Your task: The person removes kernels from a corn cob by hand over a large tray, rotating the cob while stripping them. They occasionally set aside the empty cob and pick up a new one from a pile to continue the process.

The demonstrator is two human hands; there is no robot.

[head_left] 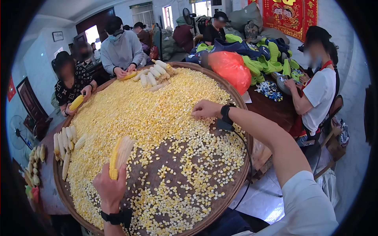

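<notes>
My left hand (110, 185) is wrapped round the lower end of a corn cob (120, 155), held upright over the near left of the round tray (247, 157). Yellow kernels cover one side of the cob; its other side is bare and pale. My right hand (206, 109) is over the loose kernels (157, 106) at the tray's right, its fingers curled and pointing left. Whatever those fingers may hold is hidden. A dark band is on each of my wrists.
Stripped cobs (155, 74) lie at the tray's far side, others (65, 141) at its left edge. Two people across the tray hold corn cobs. A red bag (230, 70), green items (271, 57) and another person are at the right. A dark cable hangs beside my right arm.
</notes>
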